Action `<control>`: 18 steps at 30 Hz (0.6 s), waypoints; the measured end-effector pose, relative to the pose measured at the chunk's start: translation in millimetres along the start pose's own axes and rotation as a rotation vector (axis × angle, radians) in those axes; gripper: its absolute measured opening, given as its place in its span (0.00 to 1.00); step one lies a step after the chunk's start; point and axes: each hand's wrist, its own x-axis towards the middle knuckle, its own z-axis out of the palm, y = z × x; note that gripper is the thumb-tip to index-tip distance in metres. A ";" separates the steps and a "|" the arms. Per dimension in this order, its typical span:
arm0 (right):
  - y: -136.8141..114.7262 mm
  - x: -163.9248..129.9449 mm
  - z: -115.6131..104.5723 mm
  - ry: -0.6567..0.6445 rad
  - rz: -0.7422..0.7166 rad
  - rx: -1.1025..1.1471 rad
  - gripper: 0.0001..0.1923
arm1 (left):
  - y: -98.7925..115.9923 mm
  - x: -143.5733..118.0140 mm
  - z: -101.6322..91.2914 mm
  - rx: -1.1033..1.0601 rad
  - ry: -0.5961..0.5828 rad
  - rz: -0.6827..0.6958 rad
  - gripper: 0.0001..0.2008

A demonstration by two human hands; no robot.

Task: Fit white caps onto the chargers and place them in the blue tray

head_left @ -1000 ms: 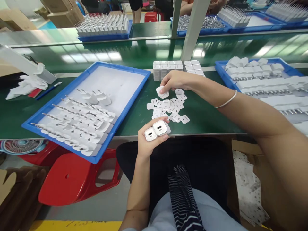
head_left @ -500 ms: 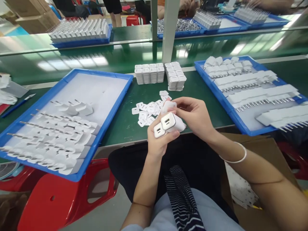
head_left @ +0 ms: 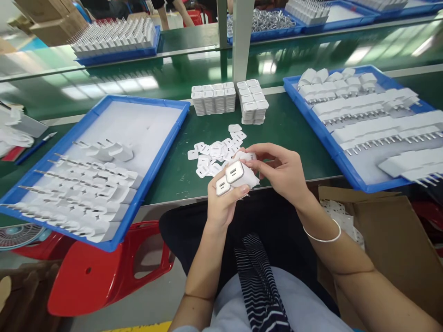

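Observation:
My left hand (head_left: 223,203) grips two white charger plugs (head_left: 232,177) side by side, port ends toward me, just over the near edge of the green bench. My right hand (head_left: 282,173) meets them from the right, its fingertips pinching a small white cap piece (head_left: 246,156) against the chargers' far end. A loose heap of the same small white pieces (head_left: 216,150) lies on the bench just beyond my hands. Behind that heap stand stacked white pieces (head_left: 228,99) in neat blocks.
A blue tray (head_left: 145,184) on the left holds rows of finished chargers. Another blue tray (head_left: 311,115) on the right is full of chargers. A red stool (head_left: 100,272) sits below left, an open cardboard box (head_left: 391,240) below right. More trays line the far bench.
My right hand picked a white piece from the heap and carried it back to the chargers in my left hand. My view shifted right and down.

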 end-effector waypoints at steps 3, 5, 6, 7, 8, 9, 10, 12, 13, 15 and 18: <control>1.2 5.5 -16.8 -0.127 -0.045 -0.106 0.08 | 3.9 1.4 -2.1 0.061 -0.024 -0.027 0.25; -0.2 8.7 -26.7 -0.184 -0.093 -0.222 0.10 | 6.9 2.4 -2.5 0.136 -0.012 -0.059 0.26; -1.3 9.6 -30.2 -0.194 -0.113 -0.275 0.12 | 7.9 2.8 -2.3 0.174 -0.002 -0.072 0.26; -2.4 10.1 -32.4 -0.193 -0.126 -0.314 0.12 | 8.5 3.0 -1.7 0.209 0.005 -0.083 0.26; -3.2 9.9 -33.1 -0.187 -0.134 -0.336 0.13 | 8.5 3.1 -0.9 0.238 0.008 -0.090 0.25; -3.4 9.3 -32.6 -0.176 -0.139 -0.339 0.13 | 8.1 3.1 0.1 0.257 0.009 -0.092 0.25; -2.9 8.3 -31.0 -0.156 -0.136 -0.321 0.12 | 7.3 3.0 1.1 0.269 0.011 -0.087 0.25; 0.6 5.4 -25.6 -0.098 -0.093 -0.236 0.07 | 5.7 2.6 3.1 0.283 0.016 -0.066 0.25; 3.3 3.7 -22.6 -0.072 -0.048 -0.175 0.05 | 5.3 2.4 4.0 0.290 0.018 -0.047 0.25; 9.3 0.1 -17.8 -0.044 0.068 -0.042 0.06 | 5.8 1.8 5.5 0.332 -0.002 0.010 0.24; 14.0 -4.9 -17.9 0.002 0.143 0.090 0.06 | 9.6 0.7 7.6 0.468 -0.053 0.129 0.23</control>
